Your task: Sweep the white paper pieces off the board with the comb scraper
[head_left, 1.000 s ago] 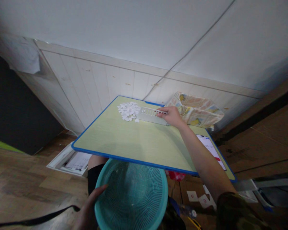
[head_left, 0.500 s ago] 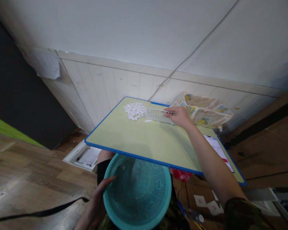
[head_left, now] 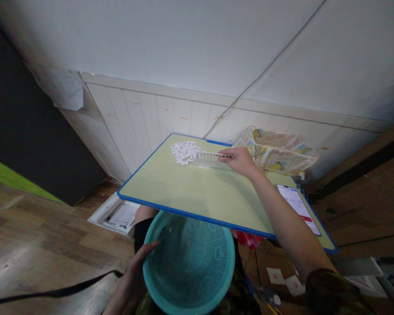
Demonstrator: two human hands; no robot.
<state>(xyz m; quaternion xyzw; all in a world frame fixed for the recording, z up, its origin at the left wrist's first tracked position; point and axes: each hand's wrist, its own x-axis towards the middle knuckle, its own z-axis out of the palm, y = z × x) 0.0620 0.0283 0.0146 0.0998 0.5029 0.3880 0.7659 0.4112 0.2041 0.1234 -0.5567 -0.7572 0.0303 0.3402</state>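
Observation:
My right hand (head_left: pixel 241 160) is closed on the end of a white slotted plastic piece (head_left: pixel 210 161), perhaps a small basket or tray. Its far end reaches the pile of small white paper pieces (head_left: pixel 184 151) at the back left of the yellow-green, blue-edged table (head_left: pixel 170 188). Below the table's front edge, my left hand (head_left: pixel 139 262) grips the rim of a teal plastic colander (head_left: pixel 228 275) in my lap, thumb over the edge. No contents can be made out in the colander.
A fabric-lined basket (head_left: pixel 282 153) stands at the table's back right. A phone (head_left: pixel 298 208) lies at the right edge. The panelled wall (head_left: pixel 144 105) rises behind the table. On the floor are a white box (head_left: pixel 113 214) and a plastic bottle (head_left: pixel 269 297).
My right hand has moved slightly left with the white slotted piece, bringing its end closer against the paper pile. My left hand still holds the colander.

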